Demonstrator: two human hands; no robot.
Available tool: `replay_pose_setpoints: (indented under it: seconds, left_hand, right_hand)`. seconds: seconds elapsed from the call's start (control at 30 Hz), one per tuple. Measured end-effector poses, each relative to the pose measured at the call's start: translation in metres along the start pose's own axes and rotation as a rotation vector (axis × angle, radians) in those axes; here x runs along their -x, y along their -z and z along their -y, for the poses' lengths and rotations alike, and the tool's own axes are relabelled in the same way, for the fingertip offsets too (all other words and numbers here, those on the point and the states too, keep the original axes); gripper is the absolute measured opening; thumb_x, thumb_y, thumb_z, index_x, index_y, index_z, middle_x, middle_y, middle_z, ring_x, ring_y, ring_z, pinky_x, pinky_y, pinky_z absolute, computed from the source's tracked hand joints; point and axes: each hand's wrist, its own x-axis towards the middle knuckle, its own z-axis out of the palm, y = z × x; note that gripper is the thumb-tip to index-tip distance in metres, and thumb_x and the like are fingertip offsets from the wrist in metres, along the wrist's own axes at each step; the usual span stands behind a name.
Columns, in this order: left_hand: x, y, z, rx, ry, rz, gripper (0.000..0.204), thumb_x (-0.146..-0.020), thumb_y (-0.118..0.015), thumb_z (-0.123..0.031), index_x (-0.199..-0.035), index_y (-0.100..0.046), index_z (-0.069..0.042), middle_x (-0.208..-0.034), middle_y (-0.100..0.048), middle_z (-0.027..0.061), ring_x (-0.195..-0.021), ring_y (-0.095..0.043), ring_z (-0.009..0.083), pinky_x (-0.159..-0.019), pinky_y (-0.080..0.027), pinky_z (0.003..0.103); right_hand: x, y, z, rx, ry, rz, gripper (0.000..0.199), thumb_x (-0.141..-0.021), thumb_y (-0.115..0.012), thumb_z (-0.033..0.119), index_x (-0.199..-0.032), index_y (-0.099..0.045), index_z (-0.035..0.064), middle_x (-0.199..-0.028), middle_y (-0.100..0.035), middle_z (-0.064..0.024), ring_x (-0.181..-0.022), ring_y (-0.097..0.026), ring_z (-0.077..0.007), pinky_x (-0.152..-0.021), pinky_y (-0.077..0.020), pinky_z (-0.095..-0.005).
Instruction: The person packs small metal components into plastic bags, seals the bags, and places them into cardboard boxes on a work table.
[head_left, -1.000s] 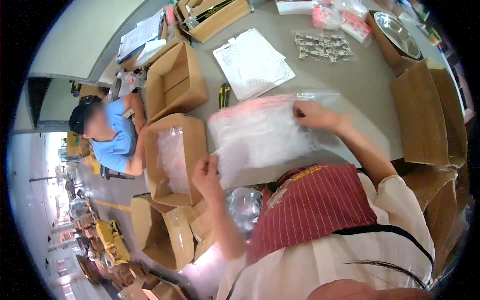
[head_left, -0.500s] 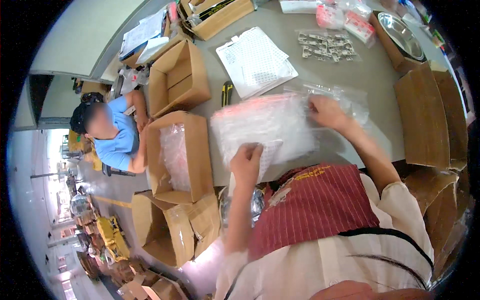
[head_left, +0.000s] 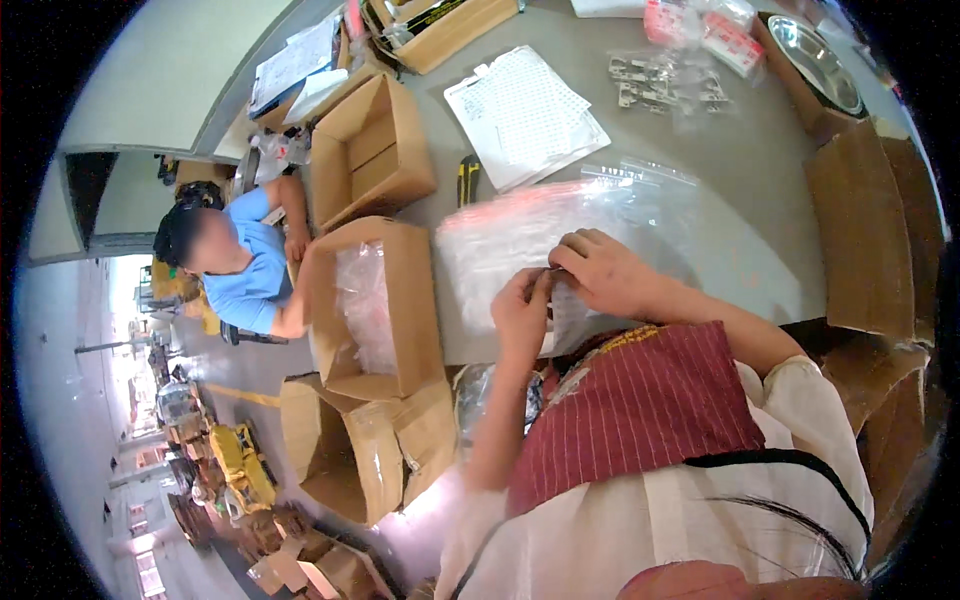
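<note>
My left hand (head_left: 522,308) is closed in a pinch over the near side of a stack of clear plastic bags (head_left: 480,245) with red edges. It grips a small white printed sheet (head_left: 570,322), mostly hidden under the hands. My right hand (head_left: 605,272) meets it at the fingertips, its fingers bent together; whatever they pinch is too small to make out. Loose clear zip bags (head_left: 640,178) lie at the stack's far right edge.
An open cardboard box (head_left: 412,300) with clear bags inside stands left, an open box (head_left: 405,150) behind it. A cutter knife (head_left: 467,180), papers on a clipboard (head_left: 525,115) and bagged metal parts (head_left: 665,85) lie farther back. A person in blue (head_left: 255,255) sits at left.
My right hand has moved left from the loose bags to meet my left hand. The left hand has risen slightly, and the printed sheet is now more covered. The whole view has shifted a little.
</note>
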Motion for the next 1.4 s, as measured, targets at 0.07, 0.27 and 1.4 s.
replay_pose_setpoints:
  seconds: [0.07,0.27,1.4]
  left_hand:
    - [-0.006,-0.001,0.015,0.049,0.005,-0.011,0.018,-0.093,-0.062,-0.016,-0.096,-0.070,0.000,-0.073,-0.062,0.0002,-0.063,-0.053,0.0080,-0.053,-0.044,0.024]
    - [-0.009,-0.001,0.018,0.178,0.132,0.045,0.019,-0.091,-0.063,-0.015,-0.095,-0.070,0.002,-0.068,-0.062,0.0041,-0.057,-0.053,0.0107,-0.053,-0.044,0.028]
    - [0.013,0.087,0.061,0.746,0.155,-0.405,0.013,-0.094,-0.060,-0.010,-0.094,-0.065,0.002,-0.084,-0.064,0.0031,-0.074,-0.059,0.0090,-0.067,-0.049,0.024]
  right_hand:
    - [0.003,-0.005,0.000,0.086,0.060,-0.053,0.030,-0.073,-0.063,0.009,-0.102,-0.056,0.0041,-0.099,-0.059,-0.0153,-0.096,-0.057,-0.0344,-0.086,-0.0459,-0.0434]
    - [0.004,-0.002,0.002,0.211,0.242,0.018,0.023,-0.079,-0.058,0.007,-0.102,-0.059,0.0038,-0.099,-0.060,-0.0136,-0.093,-0.058,-0.0331,-0.086,-0.0469,-0.0392]
    - [0.009,0.029,-0.112,-0.129,-0.419,0.296,0.026,-0.079,-0.063,0.021,-0.098,-0.058,0.0033,-0.094,-0.066,-0.0188,-0.090,-0.063,-0.0357,-0.077,-0.0490,-0.0462]
